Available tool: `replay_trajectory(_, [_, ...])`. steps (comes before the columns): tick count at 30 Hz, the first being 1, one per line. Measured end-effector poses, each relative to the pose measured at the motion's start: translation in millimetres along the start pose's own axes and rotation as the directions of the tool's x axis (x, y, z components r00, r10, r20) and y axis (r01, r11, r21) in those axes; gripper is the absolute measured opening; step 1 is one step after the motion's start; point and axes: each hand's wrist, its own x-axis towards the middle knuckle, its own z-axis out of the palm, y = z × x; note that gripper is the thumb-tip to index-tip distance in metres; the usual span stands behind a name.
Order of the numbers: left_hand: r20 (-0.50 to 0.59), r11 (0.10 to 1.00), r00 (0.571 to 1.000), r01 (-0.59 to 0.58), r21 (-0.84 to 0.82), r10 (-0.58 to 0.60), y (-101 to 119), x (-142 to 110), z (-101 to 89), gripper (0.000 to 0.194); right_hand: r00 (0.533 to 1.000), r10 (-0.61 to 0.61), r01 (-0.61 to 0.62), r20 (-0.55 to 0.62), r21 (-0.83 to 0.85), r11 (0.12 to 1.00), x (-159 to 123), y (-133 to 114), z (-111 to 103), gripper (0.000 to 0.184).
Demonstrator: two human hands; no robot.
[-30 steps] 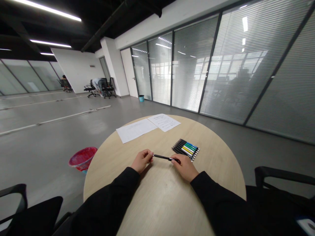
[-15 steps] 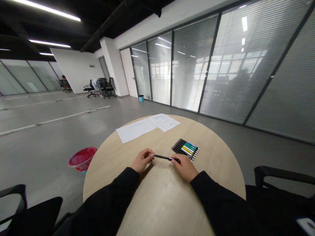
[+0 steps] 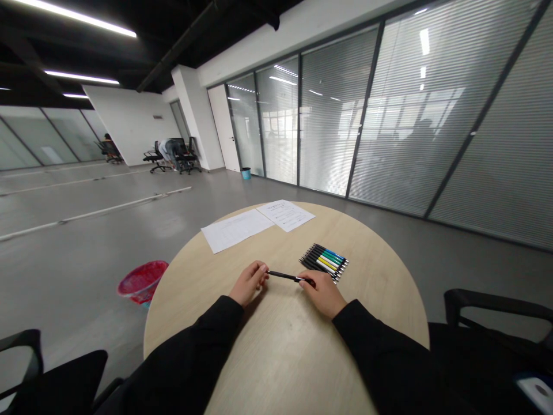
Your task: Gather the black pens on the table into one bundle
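Black pen (image 3: 283, 276) lies roughly level across the gap between the person's hands, above the round pale-wood tabletop (image 3: 280, 357). Its far end disappears under the right hand (image 3: 323, 294), which curves over it in a pinch between thumb and fingers, though the hand hides exactly how the fingers sit. The left hand (image 3: 249, 283) is bunched, its fingertips (image 3: 263, 268) pressed together at the pen's other tip; whether they actually touch the pen is hard to make out. Black sleeves (image 3: 181, 360) cover both forearms and run out of the bottom of the view. Just beyond the right hand lies a tight row of pens (image 3: 324, 262) in black, green, yellow and blue, overlapping so that some are partly hidden. Two sheets of paper (image 3: 237, 230) sit at the tabletop's far side, their print too small to read. Black office chairs (image 3: 484, 346) are cut off at both lower corners. A red bin (image 3: 141, 281) stands on the grey floor (image 3: 78, 300) left of the tabletop. Far off, a person (image 3: 166, 151) bends among chairs, too small and partly blocked to make out.
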Motion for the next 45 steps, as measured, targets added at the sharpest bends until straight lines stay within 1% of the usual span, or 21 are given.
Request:
replay_trajectory(6, [-0.001,0.985,1.000,-0.012,0.174,0.012,2.7,-2.1,-1.2,0.052,1.000,-0.009,0.009,0.003,0.002,1.000,0.4,-1.6,-0.8,0.017])
replay_trajectory(8, [0.021,0.973,0.999,-0.032,0.230,0.028,3.8,-2.9,-1.9,0.054,1.000,-0.014,0.014,0.000,-0.003,1.000,0.5,-1.3,-0.8,0.017])
replay_trajectory(10, [0.046,0.967,0.998,-0.057,0.249,0.047,4.8,-3.3,-2.3,0.054,1.000,-0.015,0.015,-0.004,-0.007,1.000,0.6,-0.5,-0.7,0.016])
replay_trajectory(15, [0.092,0.971,0.991,-0.110,0.210,0.093,5.9,-3.6,-2.7,0.046,1.000,-0.012,0.012,-0.009,-0.009,1.000,0.7,0.8,-1.1,0.017])
replay_trajectory(19, [0.124,0.991,0.987,-0.114,0.077,0.104,6.2,-4.5,-1.4,0.035,1.000,-0.008,0.008,-0.021,-0.020,1.000,0.6,1.3,-1.2,0.017])
replay_trajectory(22, [0.143,0.996,0.986,-0.091,0.008,0.089,6.7,-5.5,0.6,0.033,1.000,-0.013,0.012,-0.017,-0.017,1.000,0.4,1.5,-0.8,0.016])
replay_trajectory(24, [0.136,0.997,0.988,-0.076,0.016,0.073,6.1,-5.5,1.5,0.034,1.000,-0.019,0.019,-0.010,-0.014,1.000,0.5,1.4,-0.7,0.017])
replay_trajectory(27, [0.084,0.995,0.995,-0.052,0.081,0.045,3.1,-3.7,1.0,0.035,1.000,-0.013,0.013,-0.009,-0.016,1.000,0.8,1.0,-0.8,0.017])
replay_trajectory(29, [0.063,0.988,0.997,-0.046,0.147,0.037,0.6,-2.0,-0.3,0.042,1.000,-0.010,0.010,-0.009,-0.022,1.000,1.0,0.5,-0.8,0.016])
replay_trajectory(32, [0.073,0.968,0.997,-0.054,0.245,0.038,-0.2,-0.6,-2.0,0.052,1.000,-0.018,0.017,-0.016,-0.028,0.999,1.0,0.1,-0.7,0.016])
replay_trajectory(35, [0.093,0.951,0.994,-0.086,0.297,0.061,2.8,-0.7,-2.1,0.051,0.999,-0.032,0.031,-0.033,-0.032,0.999,0.8,1.4,-1.0,0.016])
replay_trajectory(38, [0.138,0.960,0.985,-0.138,0.242,0.107,5.9,-0.3,-1.1,0.042,0.999,-0.031,0.029,-0.040,-0.061,0.998,1.1,4.0,-2.0,0.015])
replay_trajectory(40, [0.153,0.974,0.981,-0.143,0.177,0.116,6.2,0.4,-0.2,0.035,0.999,-0.022,0.019,-0.040,-0.077,0.997,1.5,5.0,-2.5,0.014])
replay_trajectory(43, [0.146,0.988,0.984,-0.116,0.104,0.101,4.9,1.3,0.6,0.034,0.999,-0.022,0.019,-0.040,-0.080,0.997,1.8,4.5,-2.4,0.015])
replay_trajectory(45, [0.118,0.987,0.990,-0.088,0.136,0.072,4.2,1.4,0.6,0.036,0.999,-0.031,0.028,-0.041,-0.077,0.997,1.7,3.1,-2.1,0.015])
